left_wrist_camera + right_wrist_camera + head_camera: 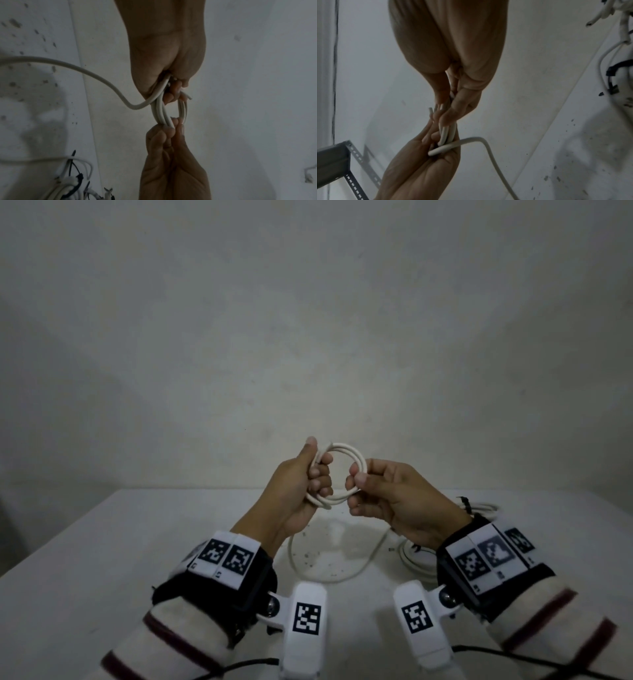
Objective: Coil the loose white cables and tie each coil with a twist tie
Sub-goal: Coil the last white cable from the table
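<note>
A white cable coil (pixel 346 451) of a few loops is held up above the white table (pixel 102 542). My left hand (pixel 305 484) grips the coil's left side, thumb pointing up. My right hand (pixel 383 491) pinches the coil's right side between thumb and fingers. The cable's loose tail (pixel 329 575) hangs down from the left hand and curves across the table. In the left wrist view the coil (pixel 161 112) runs between both hands and the tail (pixel 85 71) sweeps off to the left. In the right wrist view the strands (pixel 447 134) and tail (pixel 493 159) show too.
A bundle of white cables (pixel 416 559) with black twist ties (pixel 466 503) lies on the table at the right, partly behind my right wrist. Dark specks dot the tabletop. A grey perforated metal bracket (pixel 337 162) shows low left in the right wrist view. A plain wall stands behind the table.
</note>
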